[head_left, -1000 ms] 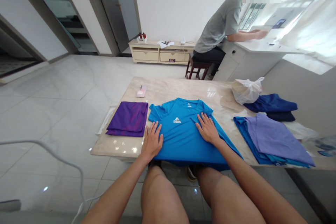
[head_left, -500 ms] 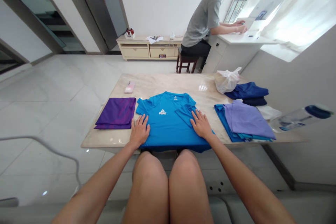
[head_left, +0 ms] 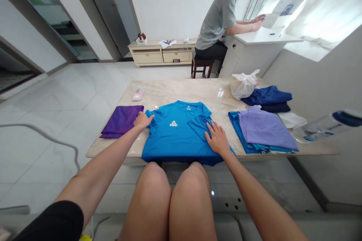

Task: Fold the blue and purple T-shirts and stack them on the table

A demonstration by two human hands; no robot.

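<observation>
A blue T-shirt (head_left: 175,139) with a white PEAK logo lies spread on the marble-topped table (head_left: 181,87), its lower hem over the near edge. The right sleeve is folded inward over the front. My left hand (head_left: 143,120) is at the shirt's left sleeve, thumb stretched towards the sleeve and fingers apart from it, by the edge of a folded purple garment (head_left: 121,120). Whether its fingers touch the sleeve's underside is hidden. Flat on the shirt's right side rests my right hand (head_left: 217,137), fingers spread.
To the right lie folded lilac and blue garments (head_left: 266,128), dark blue clothes (head_left: 266,96), a white plastic bag (head_left: 243,84) and a clear bottle (head_left: 325,126) with a blue lid. A small pink packet (head_left: 138,94) sits at the far left. A person (head_left: 220,19) sits at a white desk beyond.
My left hand has moved forward and left, from the shirt's lower left side up to the left sleeve. My right hand stays on the shirt. The seated person's hands have risen.
</observation>
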